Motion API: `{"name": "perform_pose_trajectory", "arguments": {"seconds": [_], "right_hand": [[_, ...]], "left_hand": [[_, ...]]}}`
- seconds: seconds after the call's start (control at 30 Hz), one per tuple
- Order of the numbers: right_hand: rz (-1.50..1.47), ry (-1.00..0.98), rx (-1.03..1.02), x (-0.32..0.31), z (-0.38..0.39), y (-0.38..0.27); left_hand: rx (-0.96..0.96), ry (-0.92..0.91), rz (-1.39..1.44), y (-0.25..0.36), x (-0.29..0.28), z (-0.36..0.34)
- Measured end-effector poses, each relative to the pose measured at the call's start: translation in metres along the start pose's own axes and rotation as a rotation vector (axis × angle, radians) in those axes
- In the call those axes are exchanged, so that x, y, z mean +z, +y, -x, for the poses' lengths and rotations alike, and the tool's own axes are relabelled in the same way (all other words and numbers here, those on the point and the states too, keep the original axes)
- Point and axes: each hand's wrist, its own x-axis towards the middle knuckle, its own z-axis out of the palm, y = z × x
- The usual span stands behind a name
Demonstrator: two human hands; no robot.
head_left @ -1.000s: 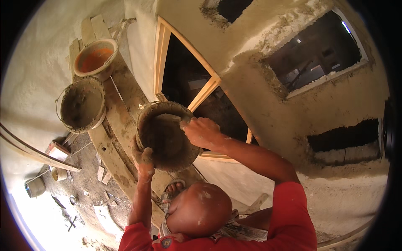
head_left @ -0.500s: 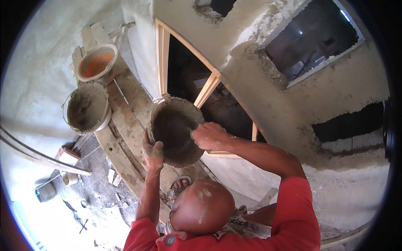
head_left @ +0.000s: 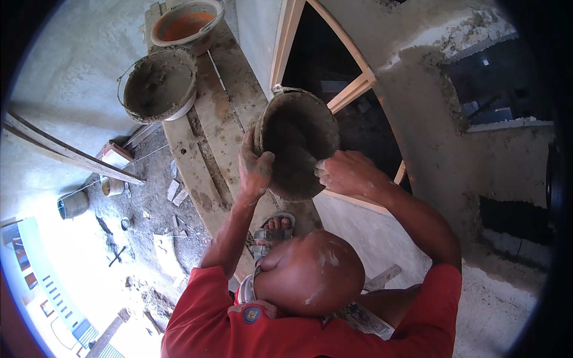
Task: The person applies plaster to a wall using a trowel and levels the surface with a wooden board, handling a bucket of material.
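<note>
A mortar-coated bucket point(head_left: 330, 122) tilts with its mouth facing up toward me, above a plank platform. My left hand point(head_left: 255, 167) is closed on its left rim, thumb over the edge. My right hand point(head_left: 352, 173) is closed at the near right side of the mouth, its fingertips just inside. A greyish shape by those fingers is too dim to name. Wet grey mortar seems to lie in the shadowed bottom. Farther left stand another bucket point(head_left: 192, 89) holding grey mortar and a basin point(head_left: 213, 33) with an orange inside.
Wooden planks point(head_left: 224, 110) form the platform, and my sandalled foot point(head_left: 277, 225) rests on them. A wooden window frame point(head_left: 358, 83) is beside the bucket. Rough openings break the wall point(head_left: 418, 131) on the right. Down left, the floor holds rubble and a small bucket point(head_left: 73, 204).
The view has shifted, so the buckets and planks sit higher and more to the right. My right hand has moved toward the near right rim. My left hand keeps its grip.
</note>
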Motion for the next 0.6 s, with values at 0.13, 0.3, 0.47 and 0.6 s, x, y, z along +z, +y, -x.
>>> {"name": "perform_pose_trajectory", "arguments": {"seconds": [0.13, 0.3, 0.47, 0.6], "right_hand": [[0.217, 0.123, 0.015, 0.008, -0.022, 0.017], [0.179, 0.228, 0.125, -0.002, -0.024, 0.017], [0.196, 0.250, -0.108, 0.035, -0.027, -0.009], [0.015, 0.062, -0.138, 0.005, 0.009, 0.000]], "left_hand": [[0.063, -0.055, 0.004, 0.003, 0.000, -0.005], [0.116, 0.012, 0.086, -0.008, 0.012, 0.001], [0.083, -0.041, 0.225, 0.006, 0.007, -0.005], [0.114, -0.109, 0.103, 0.016, 0.013, -0.008]]}}
